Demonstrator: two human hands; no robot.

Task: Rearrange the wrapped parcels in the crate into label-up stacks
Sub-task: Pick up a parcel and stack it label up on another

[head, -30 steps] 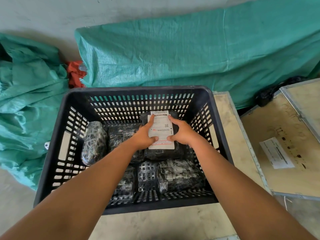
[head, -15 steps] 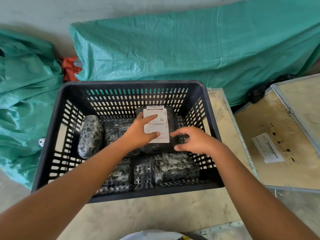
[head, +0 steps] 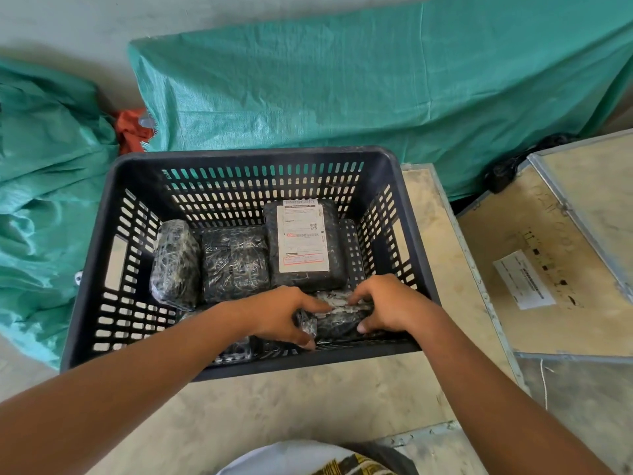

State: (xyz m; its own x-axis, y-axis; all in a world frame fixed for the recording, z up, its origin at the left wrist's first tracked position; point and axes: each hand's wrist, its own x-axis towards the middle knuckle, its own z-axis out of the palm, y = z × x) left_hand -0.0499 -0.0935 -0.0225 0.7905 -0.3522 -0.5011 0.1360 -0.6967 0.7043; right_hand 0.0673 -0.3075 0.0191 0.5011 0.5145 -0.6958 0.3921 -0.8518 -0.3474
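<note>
A black slotted plastic crate (head: 102, 234) sits on a wooden surface and holds several parcels wrapped in black film. At the back right lies a parcel with its white label (head: 303, 236) facing up. Beside it to the left rest an unlabelled parcel (head: 234, 264) and a rounder one (head: 175, 264) at the far left. Near the crate's front right lies another wrapped parcel (head: 337, 317). My left hand (head: 284, 315) grips its left end and my right hand (head: 383, 305) grips its right end. A further parcel (head: 236, 351) at the front left is mostly hidden by my left forearm.
Green tarpaulin (head: 376, 80) covers bulky things behind and to the left of the crate, with an orange cloth (head: 132, 128) between them. A plywood case with metal edging and a paper label (head: 522, 284) stands at the right. Light clothing shows at the bottom edge.
Both hands left the label-up parcel at the back right and came down to the front, closing around the ends of the front right parcel.
</note>
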